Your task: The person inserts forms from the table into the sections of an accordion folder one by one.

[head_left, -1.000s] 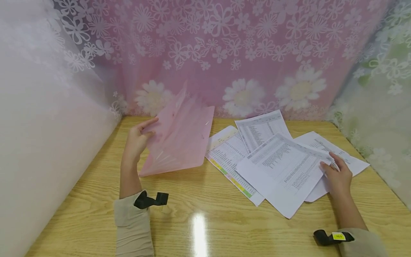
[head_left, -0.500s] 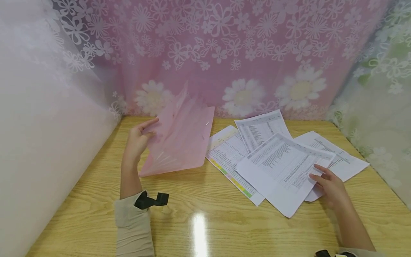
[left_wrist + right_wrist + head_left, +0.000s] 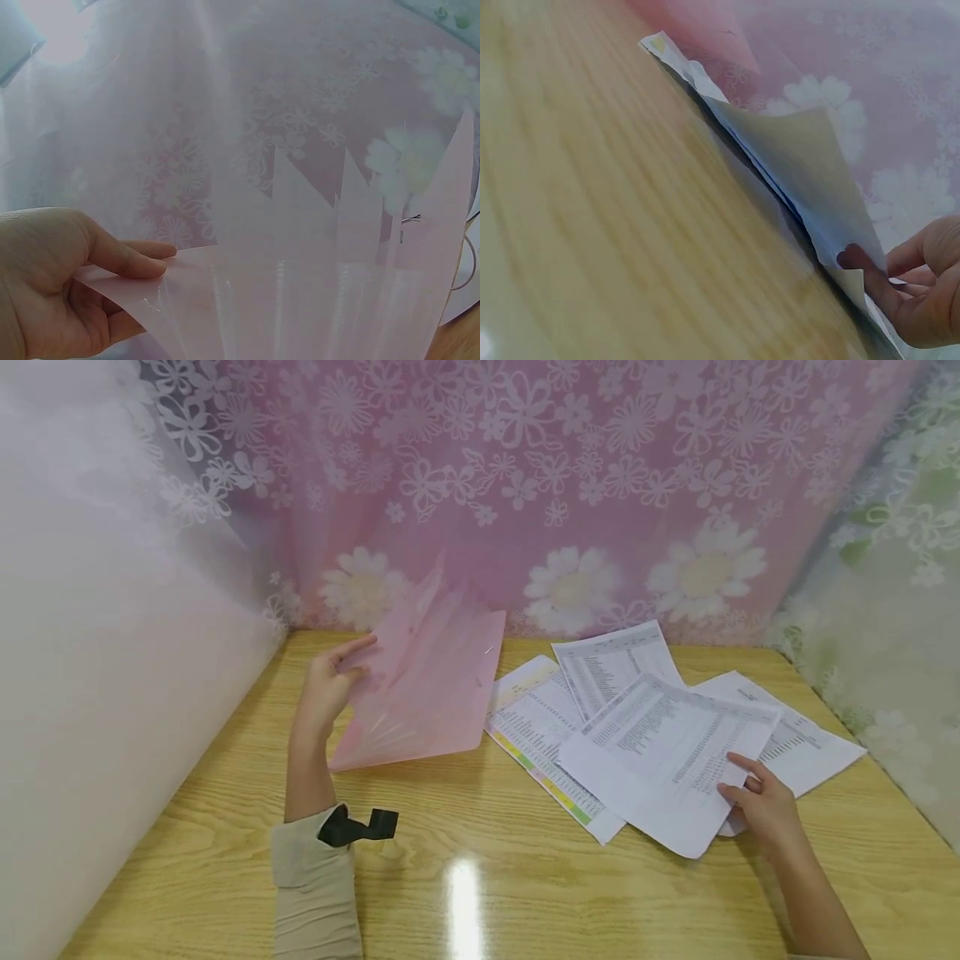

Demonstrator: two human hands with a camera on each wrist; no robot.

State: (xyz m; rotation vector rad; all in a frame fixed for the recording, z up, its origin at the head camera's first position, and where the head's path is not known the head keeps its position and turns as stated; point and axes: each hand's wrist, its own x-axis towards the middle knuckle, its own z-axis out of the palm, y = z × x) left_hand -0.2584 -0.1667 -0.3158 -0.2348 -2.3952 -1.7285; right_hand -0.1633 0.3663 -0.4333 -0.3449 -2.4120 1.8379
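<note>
My left hand (image 3: 327,685) pinches the left cover of a translucent pink expanding file (image 3: 435,685), thumb on one face and fingers on the other. Its pleated pockets fan apart in the left wrist view, where the cover edge (image 3: 187,274) runs from under the thumb. On the right, my right hand (image 3: 765,806) pinches the right edge of the top printed sheet (image 3: 660,760). That edge bends up off the pile in the right wrist view, with the thumb beneath the sheet (image 3: 795,165). The sheet overlaps several other printed pages.
Beneath it lie a page with a yellow and green striped edge (image 3: 547,760), a grey-headed page (image 3: 611,664) and another sheet (image 3: 817,752) at the right. A pink floral curtain (image 3: 480,460) stands behind the wooden table (image 3: 420,877); a white wall (image 3: 112,610) closes the left.
My right hand has let go of the top sheet's upper right corner, moved down and left along its edge, and now lifts that edge. The left hand keeps its grip on the file.
</note>
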